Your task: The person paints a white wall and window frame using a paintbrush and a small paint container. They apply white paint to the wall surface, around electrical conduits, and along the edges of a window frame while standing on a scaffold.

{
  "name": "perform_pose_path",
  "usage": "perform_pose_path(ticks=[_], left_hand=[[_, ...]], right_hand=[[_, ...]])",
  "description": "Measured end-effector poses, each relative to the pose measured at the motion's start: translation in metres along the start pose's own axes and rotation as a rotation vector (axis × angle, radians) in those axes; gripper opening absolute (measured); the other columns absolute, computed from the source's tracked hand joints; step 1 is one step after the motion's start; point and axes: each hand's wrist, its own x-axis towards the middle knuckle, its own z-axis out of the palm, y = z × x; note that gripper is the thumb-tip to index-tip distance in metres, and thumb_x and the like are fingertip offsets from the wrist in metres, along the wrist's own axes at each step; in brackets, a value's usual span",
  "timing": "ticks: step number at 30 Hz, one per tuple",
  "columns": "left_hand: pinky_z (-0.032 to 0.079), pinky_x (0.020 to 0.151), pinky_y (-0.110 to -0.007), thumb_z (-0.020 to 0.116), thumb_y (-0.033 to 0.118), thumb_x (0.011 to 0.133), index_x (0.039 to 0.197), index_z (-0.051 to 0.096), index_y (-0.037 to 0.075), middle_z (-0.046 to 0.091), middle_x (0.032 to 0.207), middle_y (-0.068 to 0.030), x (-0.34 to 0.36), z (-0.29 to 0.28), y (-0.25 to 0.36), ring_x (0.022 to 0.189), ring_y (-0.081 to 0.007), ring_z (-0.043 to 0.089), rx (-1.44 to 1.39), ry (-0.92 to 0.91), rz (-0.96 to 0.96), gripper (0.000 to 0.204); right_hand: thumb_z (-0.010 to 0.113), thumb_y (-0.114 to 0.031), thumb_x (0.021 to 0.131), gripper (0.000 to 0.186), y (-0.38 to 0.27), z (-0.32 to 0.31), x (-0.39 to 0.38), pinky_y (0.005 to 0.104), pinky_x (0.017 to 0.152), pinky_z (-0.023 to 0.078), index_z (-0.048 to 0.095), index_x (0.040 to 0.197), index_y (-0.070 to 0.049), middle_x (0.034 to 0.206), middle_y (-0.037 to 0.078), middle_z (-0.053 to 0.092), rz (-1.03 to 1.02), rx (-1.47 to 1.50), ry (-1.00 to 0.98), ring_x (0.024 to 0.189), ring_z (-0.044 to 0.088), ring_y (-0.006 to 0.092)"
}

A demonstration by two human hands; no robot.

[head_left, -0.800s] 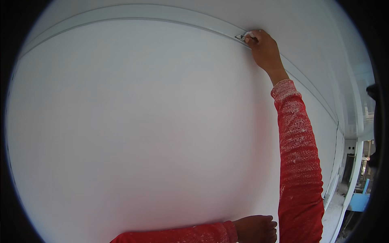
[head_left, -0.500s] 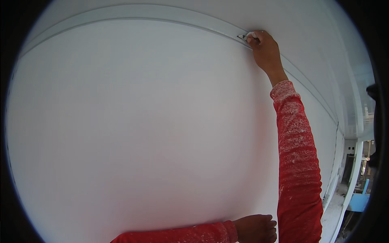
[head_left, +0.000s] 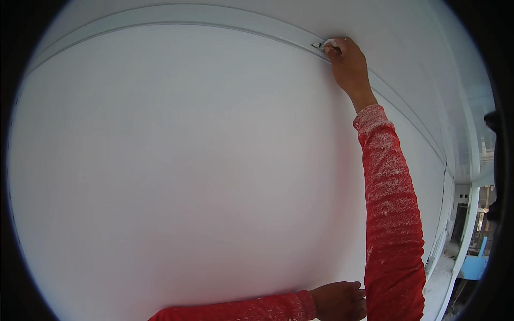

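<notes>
High up, my right hand [head_left: 349,64] pinches a small flat, pale piece with a dark speckled tip [head_left: 318,45]; its exact kind cannot be made out. The tip rests against the pale trim strip [head_left: 235,20] that runs along the top of the white wall [head_left: 203,150]. My right sleeve is red and dusted with white powder. At the lower edge, my left hand [head_left: 337,300] is held in front of the wall with its fingers curled. Part of that hand is cut off by the frame, and anything inside it is hidden.
A white ceiling [head_left: 396,32] meets the trim above. Toward the far right, the wall leads to a dark opening [head_left: 459,222] and a pale post. Beyond it stands a light blue object [head_left: 474,267], with clutter around it.
My right hand and the piece in it have shifted slightly left and up along the trim. My left hand has barely moved.
</notes>
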Motion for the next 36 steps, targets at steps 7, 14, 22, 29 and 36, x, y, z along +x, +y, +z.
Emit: perform_pose_path(ticks=[7, 14, 22, 29, 36], left_hand=[[0.044, 0.052, -0.038, 0.064, 0.031, 0.077, 0.061, 0.051, 0.018, 0.047, 0.056, 0.0012, -0.012, 0.000, 0.004, 0.053, -0.0181, 0.052, -0.047, 0.077, 0.038, 0.025], [0.044, 0.051, -0.038, 0.065, 0.031, 0.078, 0.063, 0.051, 0.016, 0.048, 0.057, 0.0006, -0.014, -0.026, 0.025, 0.053, -0.0185, 0.052, -0.106, 0.263, 0.124, 0.025], [0.044, 0.050, -0.038, 0.067, 0.031, 0.075, 0.060, 0.050, 0.016, 0.051, 0.056, -0.0007, -0.038, -0.034, 0.027, 0.052, -0.0187, 0.054, -0.145, 0.164, 0.138, 0.026], [0.044, 0.050, -0.038, 0.068, 0.030, 0.071, 0.059, 0.051, 0.017, 0.053, 0.055, 0.0002, -0.036, -0.052, 0.040, 0.053, -0.0180, 0.056, -0.189, 0.458, 0.177, 0.024], [0.047, 0.051, -0.039, 0.067, 0.030, 0.072, 0.060, 0.052, 0.016, 0.056, 0.060, -0.0004, -0.030, -0.066, 0.058, 0.053, -0.0199, 0.056, -0.239, 0.483, 0.264, 0.023]], right_hand=[[0.063, -0.016, 0.095, 0.016, -0.014, 0.001, -0.003, 0.0450, 0.087, 0.051, 0.074, 0.100, -0.005, 0.097, 0.016, 0.066, -0.069, -0.075, -0.041, 0.097, 0.063, 0.0342], [0.062, -0.016, 0.095, 0.016, -0.055, -0.001, 0.007, 0.0453, 0.088, 0.051, 0.074, 0.099, -0.006, 0.096, 0.016, 0.066, -0.082, -0.187, -0.129, 0.097, 0.064, 0.0347], [0.062, -0.015, 0.095, 0.016, -0.070, 0.012, 0.003, 0.0452, 0.088, 0.051, 0.074, 0.100, -0.006, 0.096, 0.014, 0.067, -0.159, -0.261, -0.192, 0.096, 0.064, 0.0340], [0.062, -0.016, 0.095, 0.015, -0.098, 0.011, 0.014, 0.0463, 0.089, 0.051, 0.074, 0.099, -0.006, 0.097, 0.013, 0.068, -0.190, -0.401, -0.238, 0.097, 0.064, 0.0330], [0.061, -0.018, 0.096, 0.017, -0.121, 0.003, 0.027, 0.0473, 0.091, 0.050, 0.074, 0.100, -0.008, 0.100, 0.013, 0.068, -0.204, -0.487, -0.272, 0.101, 0.065, 0.0323]])
